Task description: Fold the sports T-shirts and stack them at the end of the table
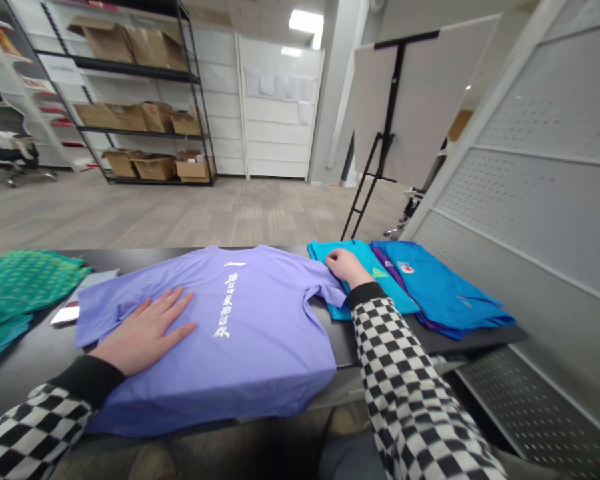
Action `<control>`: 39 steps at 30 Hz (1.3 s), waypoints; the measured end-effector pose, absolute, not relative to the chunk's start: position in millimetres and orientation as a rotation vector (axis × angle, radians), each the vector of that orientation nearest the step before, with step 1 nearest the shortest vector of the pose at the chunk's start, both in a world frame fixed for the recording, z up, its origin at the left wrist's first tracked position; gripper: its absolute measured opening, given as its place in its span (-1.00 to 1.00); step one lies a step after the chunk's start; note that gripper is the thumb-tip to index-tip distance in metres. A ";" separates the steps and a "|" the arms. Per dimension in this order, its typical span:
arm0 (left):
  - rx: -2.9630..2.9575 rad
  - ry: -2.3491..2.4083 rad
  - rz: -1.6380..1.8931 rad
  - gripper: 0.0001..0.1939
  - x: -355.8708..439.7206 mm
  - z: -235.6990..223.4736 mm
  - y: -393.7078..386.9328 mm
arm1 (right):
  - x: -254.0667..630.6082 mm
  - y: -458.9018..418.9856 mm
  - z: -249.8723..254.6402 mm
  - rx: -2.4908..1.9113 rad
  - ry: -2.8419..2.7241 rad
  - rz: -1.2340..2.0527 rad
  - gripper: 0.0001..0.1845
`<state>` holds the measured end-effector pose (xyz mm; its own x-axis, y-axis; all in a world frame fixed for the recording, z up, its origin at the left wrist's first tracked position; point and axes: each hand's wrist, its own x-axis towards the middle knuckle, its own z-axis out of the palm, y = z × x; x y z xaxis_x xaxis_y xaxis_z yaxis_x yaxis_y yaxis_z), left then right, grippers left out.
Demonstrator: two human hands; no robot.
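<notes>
Dark table [45, 343], lavender shirt [265, 307] crosswise, collar far; left hand [145, 330] open, right hand [349, 265], grip unclear.

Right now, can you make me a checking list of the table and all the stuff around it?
Surface: dark table; the purple shirt hangs over its near edge.
Things: purple shirt spread out, white writing up; left hand flat on it; right hand at a sleeve, fingers curled, grip unclear.
Clutter: green clothes and a flat packet on the left; turquoise shirt and blue shirt, folded, on the right.
Grippers: nothing seen, just two bare hands.
Cables: nothing seen.
Surroundings: black rack with cardboard boxes, board on a stand, office chair.
</notes>
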<state>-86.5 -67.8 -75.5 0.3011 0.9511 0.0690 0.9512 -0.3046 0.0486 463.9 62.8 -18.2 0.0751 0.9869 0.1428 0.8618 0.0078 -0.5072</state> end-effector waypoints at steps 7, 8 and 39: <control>-2.544 -1.821 -0.204 -0.18 -91.3 -84.5 -64.0 | 462.8 34.5 -25.1 -1.884 -1.790 0.266 -0.58; -2.545 -1.824 -0.198 -0.17 -91.0 -83.7 -63.9 | 469.4 28.2 -25.1 -1.887 -1.770 0.221 -0.53; -2.572 -1.882 -0.060 -0.23 -95.4 -73.2 -51.1 | 543.9 -177.0 -39.0 -1.728 -2.468 0.271 -0.22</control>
